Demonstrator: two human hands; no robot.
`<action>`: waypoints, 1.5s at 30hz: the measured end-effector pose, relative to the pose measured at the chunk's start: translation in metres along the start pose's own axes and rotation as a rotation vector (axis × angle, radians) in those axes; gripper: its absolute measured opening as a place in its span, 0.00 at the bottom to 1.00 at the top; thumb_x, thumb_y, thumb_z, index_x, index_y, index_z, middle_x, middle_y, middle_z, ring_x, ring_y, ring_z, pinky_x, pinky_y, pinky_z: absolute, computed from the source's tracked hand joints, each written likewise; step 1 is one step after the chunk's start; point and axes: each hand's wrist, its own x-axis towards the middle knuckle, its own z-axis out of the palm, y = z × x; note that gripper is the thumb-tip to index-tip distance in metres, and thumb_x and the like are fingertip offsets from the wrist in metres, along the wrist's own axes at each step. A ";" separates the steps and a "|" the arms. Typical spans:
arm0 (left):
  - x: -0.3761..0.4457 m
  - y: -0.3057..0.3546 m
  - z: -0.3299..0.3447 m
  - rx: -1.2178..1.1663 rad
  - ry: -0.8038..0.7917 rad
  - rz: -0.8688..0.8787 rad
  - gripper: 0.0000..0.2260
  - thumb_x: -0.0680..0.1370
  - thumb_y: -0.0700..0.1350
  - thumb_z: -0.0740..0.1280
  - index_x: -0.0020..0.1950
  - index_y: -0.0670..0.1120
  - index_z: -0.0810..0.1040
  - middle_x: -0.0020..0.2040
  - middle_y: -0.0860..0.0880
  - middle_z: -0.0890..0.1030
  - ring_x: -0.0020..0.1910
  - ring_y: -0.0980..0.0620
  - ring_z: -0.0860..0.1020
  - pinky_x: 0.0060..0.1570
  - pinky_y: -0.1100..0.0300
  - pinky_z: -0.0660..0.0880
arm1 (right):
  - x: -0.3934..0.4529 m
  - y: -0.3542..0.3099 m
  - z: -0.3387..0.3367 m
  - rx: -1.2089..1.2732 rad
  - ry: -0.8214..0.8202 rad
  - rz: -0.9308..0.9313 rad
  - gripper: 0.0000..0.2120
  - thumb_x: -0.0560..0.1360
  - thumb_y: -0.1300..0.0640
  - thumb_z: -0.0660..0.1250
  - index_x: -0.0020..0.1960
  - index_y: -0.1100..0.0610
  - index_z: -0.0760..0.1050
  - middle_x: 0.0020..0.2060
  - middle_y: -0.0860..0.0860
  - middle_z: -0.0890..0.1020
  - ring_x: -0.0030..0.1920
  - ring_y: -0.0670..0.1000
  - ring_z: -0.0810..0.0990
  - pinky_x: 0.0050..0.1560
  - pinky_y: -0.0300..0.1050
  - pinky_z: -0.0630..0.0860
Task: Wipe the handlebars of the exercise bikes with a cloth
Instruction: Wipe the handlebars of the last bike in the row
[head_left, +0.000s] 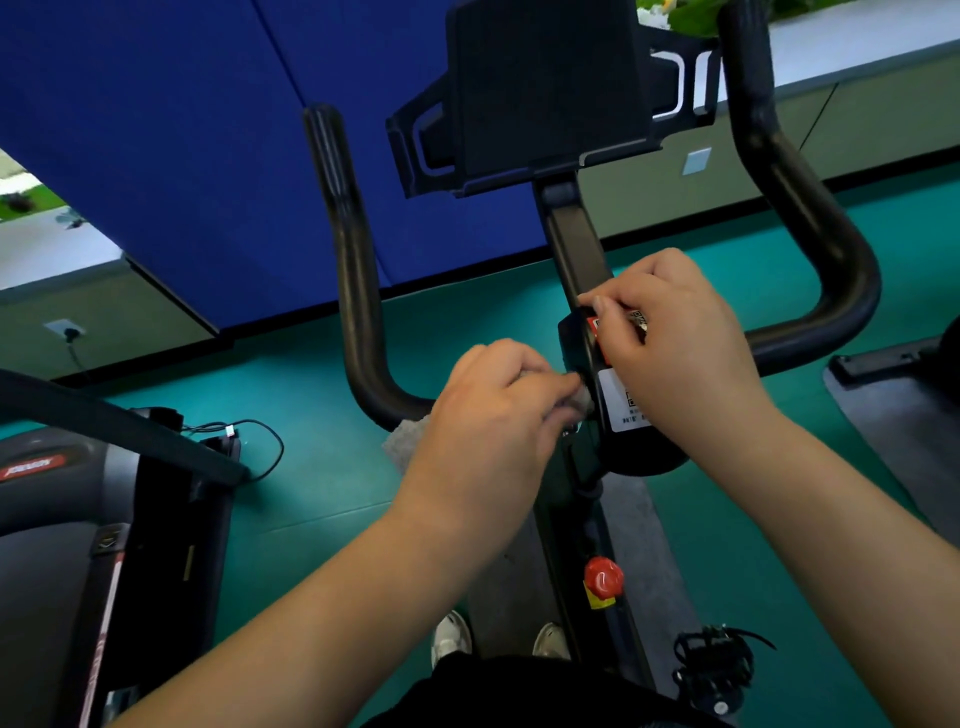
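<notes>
I stand at an exercise bike whose black handlebars curve up on both sides: the left bar (353, 291) and the right bar (810, 218). My left hand (493, 410) grips a grey cloth (408, 441) around the left bar, right beside the central stem. A corner of the cloth hangs out below the hand. My right hand (675, 338) rests with curled fingers on the black centre block (618, 410), over its stickers. The tablet holder (545, 88) stands above on the stem.
A treadmill (93, 545) stands close on the left with a cable (260, 441) on the green floor. A red knob (602, 577) and a pedal (717, 665) sit low on the bike. Another machine's base (893, 374) is at right. Blue panels stand behind.
</notes>
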 end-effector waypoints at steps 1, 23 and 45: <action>0.009 0.005 -0.004 -0.016 -0.032 -0.054 0.09 0.75 0.46 0.68 0.51 0.45 0.84 0.44 0.47 0.78 0.46 0.47 0.75 0.47 0.58 0.68 | 0.000 0.000 0.000 0.001 -0.002 0.003 0.10 0.77 0.55 0.62 0.51 0.53 0.81 0.45 0.46 0.71 0.47 0.49 0.74 0.46 0.40 0.67; 0.049 -0.013 -0.011 -0.124 -0.331 -0.350 0.04 0.75 0.53 0.69 0.46 0.55 0.83 0.40 0.55 0.80 0.41 0.55 0.77 0.38 0.63 0.71 | -0.001 0.002 -0.001 0.007 0.004 -0.011 0.09 0.77 0.55 0.62 0.51 0.53 0.81 0.45 0.46 0.72 0.48 0.49 0.74 0.46 0.41 0.69; 0.037 -0.047 -0.041 -0.115 -0.506 -0.351 0.04 0.75 0.54 0.69 0.46 0.59 0.83 0.42 0.62 0.83 0.42 0.66 0.78 0.43 0.71 0.74 | -0.001 -0.010 -0.003 -0.036 -0.039 -0.036 0.09 0.78 0.58 0.62 0.52 0.57 0.81 0.46 0.47 0.72 0.51 0.52 0.72 0.50 0.41 0.65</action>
